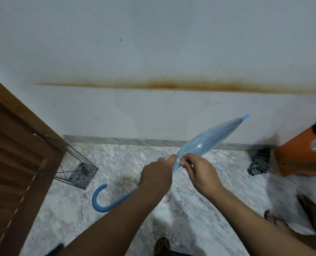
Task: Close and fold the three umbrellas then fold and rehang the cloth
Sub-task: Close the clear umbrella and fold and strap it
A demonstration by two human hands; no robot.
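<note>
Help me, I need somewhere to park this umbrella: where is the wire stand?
In the head view, the wire stand sits on the marble floor at left, against the wooden door.

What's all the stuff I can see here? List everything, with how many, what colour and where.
umbrella: one, clear blue, closed, held mid-air at centre; hooked handle lower left
wire stand: one, dark, on floor by door
door: one, brown slatted wood, left
cloth: one, dark checked, bunched on floor, right
orange object: one, right edge, unclear what
floor: white-grey marble
wall: white, with brown stain streak
sandals: bottom centre and right
left hand: grips umbrella
right hand: pinches canopy
</note>
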